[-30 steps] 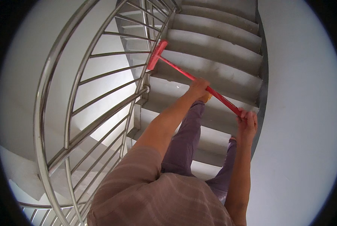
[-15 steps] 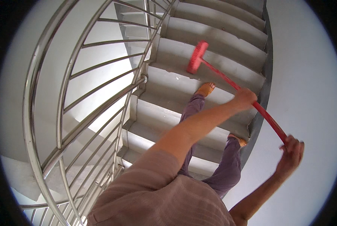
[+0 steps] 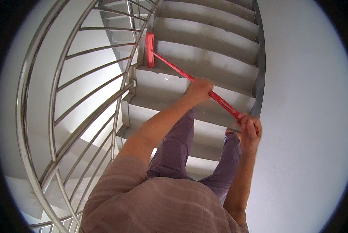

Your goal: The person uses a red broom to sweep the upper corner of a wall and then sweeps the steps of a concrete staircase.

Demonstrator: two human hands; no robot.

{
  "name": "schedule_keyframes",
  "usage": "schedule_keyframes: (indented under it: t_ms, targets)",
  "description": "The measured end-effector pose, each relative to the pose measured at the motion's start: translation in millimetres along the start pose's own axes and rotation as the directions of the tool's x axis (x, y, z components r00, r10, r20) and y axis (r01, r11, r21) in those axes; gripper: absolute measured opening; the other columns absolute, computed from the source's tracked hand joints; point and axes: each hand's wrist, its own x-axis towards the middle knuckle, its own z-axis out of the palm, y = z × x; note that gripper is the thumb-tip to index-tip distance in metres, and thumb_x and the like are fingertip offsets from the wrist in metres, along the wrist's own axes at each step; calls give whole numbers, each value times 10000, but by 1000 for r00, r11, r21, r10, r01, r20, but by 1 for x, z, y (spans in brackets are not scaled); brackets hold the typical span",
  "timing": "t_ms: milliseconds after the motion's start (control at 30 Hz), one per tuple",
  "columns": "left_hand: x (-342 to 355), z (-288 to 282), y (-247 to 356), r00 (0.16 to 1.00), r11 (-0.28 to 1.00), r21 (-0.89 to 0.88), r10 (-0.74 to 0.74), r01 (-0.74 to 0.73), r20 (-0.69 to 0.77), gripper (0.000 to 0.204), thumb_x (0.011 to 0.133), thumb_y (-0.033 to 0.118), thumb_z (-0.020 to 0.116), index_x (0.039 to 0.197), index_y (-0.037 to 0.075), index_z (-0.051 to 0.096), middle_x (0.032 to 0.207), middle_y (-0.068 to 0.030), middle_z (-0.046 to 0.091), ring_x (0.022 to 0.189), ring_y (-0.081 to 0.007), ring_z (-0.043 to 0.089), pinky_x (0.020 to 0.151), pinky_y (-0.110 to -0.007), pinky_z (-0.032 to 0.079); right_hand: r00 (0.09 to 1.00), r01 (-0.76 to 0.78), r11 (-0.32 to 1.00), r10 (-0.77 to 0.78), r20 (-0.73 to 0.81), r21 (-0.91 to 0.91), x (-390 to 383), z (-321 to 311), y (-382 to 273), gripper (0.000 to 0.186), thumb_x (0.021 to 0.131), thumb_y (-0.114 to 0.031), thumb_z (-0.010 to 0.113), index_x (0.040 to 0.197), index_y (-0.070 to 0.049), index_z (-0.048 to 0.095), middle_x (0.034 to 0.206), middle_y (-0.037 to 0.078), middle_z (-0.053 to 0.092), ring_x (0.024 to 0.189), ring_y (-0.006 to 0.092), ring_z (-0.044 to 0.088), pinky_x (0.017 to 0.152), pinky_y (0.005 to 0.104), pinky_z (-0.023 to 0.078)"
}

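Left grip (image 3: 199, 90) and right grip (image 3: 251, 130) clasp 1 red broom (image 3: 225, 104), its head (image 3: 150, 50) beside the metal railing (image 3: 80, 136).

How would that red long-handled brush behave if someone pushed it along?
Probably stiff: the handle runs straight through the left hand to the right hand. Likely light, being slim. The long, narrow brush head seems more apt to slide than roll.

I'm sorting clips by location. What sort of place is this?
Most likely an indoor stairwell: grey steps climb ahead, with a metal railing along the left and a plain pale wall on the right.
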Motion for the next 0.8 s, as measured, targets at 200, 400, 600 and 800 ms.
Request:
schedule_keyframes:
  t_ms: [200, 400, 600, 800]
  targets:
    - [29, 19, 78, 996, 997, -77, -30, 24, -81, 113, 780, 198, 753, 728, 118, 693, 779, -161, 687, 827, -388, 682, 762, -534, 489, 991, 18, 988, -37, -126, -151, -5, -8, -62, 217, 1058, -167, 554, 893, -26, 569, 870, 91, 598, 1024, 255, 644, 716, 351, 626]
    - [110, 37, 212, 988, 943, -300, 121, -145, -97, 82, 802, 182, 721, 770, 110, 697, 818, -157, 715, 853, -381, 698, 769, -527, 498, 959, 93, 831, -223, -176, -549, -32, 7, -200, 253, 1068, -145, 504, 830, -59, 516, 768, 57, 521, 976, 244, 640, 646, 313, 589]
    - [109, -16, 270, 960, 905, -361, 269, -223, 81, 61, 825, 144, 678, 841, 107, 724, 862, -151, 739, 899, -338, 719, 832, -467, 497, 943, 155, 773, -302, -141, -615, -69, 9, -240, 251, 1064, -125, 488, 819, -72, 494, 739, 54, 501, 957, 253, 643, 617, 311, 582]
    - [63, -51, 207, 984, 968, -225, 140, -113, 108, 226, 774, 271, 784, 770, 73, 676, 777, -159, 702, 845, -390, 704, 808, -549, 503, 958, 239, 916, -276, -73, -323, -71, -13, -198, 217, 1032, -165, 548, 852, -47, 522, 780, 78, 540, 941, 262, 652, 661, 343, 596]
